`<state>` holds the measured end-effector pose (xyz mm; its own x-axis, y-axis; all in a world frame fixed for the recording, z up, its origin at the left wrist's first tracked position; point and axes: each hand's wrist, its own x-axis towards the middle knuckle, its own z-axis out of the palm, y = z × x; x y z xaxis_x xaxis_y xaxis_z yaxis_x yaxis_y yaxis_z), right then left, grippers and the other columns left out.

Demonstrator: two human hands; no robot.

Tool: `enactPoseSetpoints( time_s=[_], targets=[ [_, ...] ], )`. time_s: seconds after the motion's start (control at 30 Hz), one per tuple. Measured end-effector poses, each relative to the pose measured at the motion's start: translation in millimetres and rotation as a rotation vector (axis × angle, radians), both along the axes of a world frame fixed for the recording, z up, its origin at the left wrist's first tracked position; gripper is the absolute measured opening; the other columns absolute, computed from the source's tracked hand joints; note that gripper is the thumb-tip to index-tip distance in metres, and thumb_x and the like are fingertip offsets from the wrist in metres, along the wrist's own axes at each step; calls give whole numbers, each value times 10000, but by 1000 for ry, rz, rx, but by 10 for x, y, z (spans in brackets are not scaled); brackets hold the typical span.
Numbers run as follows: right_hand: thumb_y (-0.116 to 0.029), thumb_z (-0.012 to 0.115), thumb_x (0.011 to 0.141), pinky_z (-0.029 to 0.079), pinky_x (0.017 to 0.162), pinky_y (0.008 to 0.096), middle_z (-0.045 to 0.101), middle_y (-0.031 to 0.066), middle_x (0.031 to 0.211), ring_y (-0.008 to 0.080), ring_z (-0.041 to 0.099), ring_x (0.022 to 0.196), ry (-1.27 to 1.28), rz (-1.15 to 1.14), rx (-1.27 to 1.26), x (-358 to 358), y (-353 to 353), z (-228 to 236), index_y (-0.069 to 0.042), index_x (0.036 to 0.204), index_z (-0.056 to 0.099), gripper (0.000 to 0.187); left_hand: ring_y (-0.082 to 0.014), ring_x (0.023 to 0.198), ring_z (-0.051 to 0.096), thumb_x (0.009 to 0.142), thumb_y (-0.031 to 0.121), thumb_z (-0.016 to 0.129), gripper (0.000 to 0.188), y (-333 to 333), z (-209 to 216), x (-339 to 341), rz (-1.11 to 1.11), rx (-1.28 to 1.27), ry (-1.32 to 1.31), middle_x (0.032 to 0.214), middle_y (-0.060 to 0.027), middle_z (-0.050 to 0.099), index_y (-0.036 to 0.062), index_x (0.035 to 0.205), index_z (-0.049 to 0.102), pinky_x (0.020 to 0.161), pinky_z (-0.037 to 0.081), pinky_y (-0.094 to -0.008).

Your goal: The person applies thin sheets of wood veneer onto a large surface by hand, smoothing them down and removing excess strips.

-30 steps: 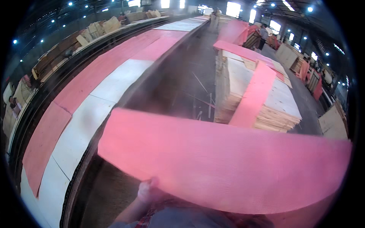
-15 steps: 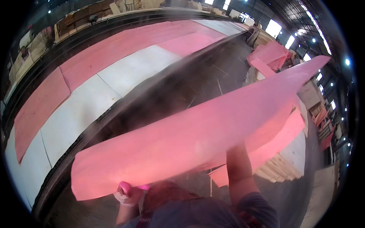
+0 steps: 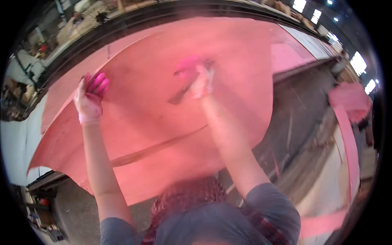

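Observation:
A large, thin pink sheet (image 3: pixel 143 98), like wood veneer, spreads in front of me over the bench with the other sheets. Its near side hangs past the bench edge, and a long split or fold runs across it. My left hand (image 3: pixel 90 100), in a white glove with pink fingertips, is at the sheet's left far edge, fingers curled and closed on it. My right hand (image 3: pixel 201 79), gloved alike, is over the middle of the sheet. Motion smears its fingers, so its grip is unclear. A dark patch lies beside it, perhaps its shadow.
A pink sheet (image 3: pixel 292 47) and white sheets (image 3: pixel 308 41) lie farther along the bench. To the right, a pile of pale sheets (image 3: pixel 322 179) carries a crumpled pink piece (image 3: pixel 350 102) and pink strips. Dark floor (image 3: pixel 304 98) runs between bench and pile.
The pink sheet, held up across my body before, now lies over the bench. My left hand has moved forward to its far edge; my right hand has come from beneath to above it.

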<state>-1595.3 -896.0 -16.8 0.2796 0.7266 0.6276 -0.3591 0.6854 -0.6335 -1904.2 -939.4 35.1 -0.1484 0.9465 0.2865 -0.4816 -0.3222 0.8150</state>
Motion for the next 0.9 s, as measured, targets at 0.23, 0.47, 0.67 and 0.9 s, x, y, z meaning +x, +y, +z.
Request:
enactPoseSetpoints(
  time_s=[0.23, 0.47, 0.67, 0.9],
  targets=[
    [-103, 605, 801, 473, 470, 269, 617, 69, 779, 162, 585, 572, 277, 418, -645, 322, 1977, -1640, -27, 863, 571, 104, -195, 957, 482, 824, 304, 559, 402, 2436, -2265, -5, 221, -316, 592, 1075, -59, 493, 51, 1124, 469, 850, 417, -349],
    [-267, 539, 821, 481, 610, 297, 601, 73, 958, 150, 556, 711, -39, -11, -1068, 3040, 684, -3047, -34, 1038, 568, 320, -323, 1322, 75, 706, 486, 591, 881, 1883, -3708, 2142, -17, -567, 1820, 1430, -158, 112, 151, 1383, 137, 1046, 169, -449],
    [-259, 655, 755, 463, 624, 298, 493, -2, 1088, 168, 516, 718, 234, -453, -1387, 4488, 546, -2959, -131, 1048, 553, 335, -273, 1134, 444, 779, 316, 591, 636, 2051, -3469, 1657, -94, -629, 1311, 1229, -134, 465, 73, 1306, 329, 968, 335, -346],
    [-245, 595, 790, 460, 799, 355, 504, 31, 1037, 191, 522, 899, 317, -129, -1338, 4535, 1098, -3908, -113, 1060, 491, 318, -191, 1137, 439, 877, 257, 476, 422, 1689, -2963, 1659, 492, -705, 106, 1229, -90, 473, 35, 1233, 428, 959, 333, -307]
  ],
)
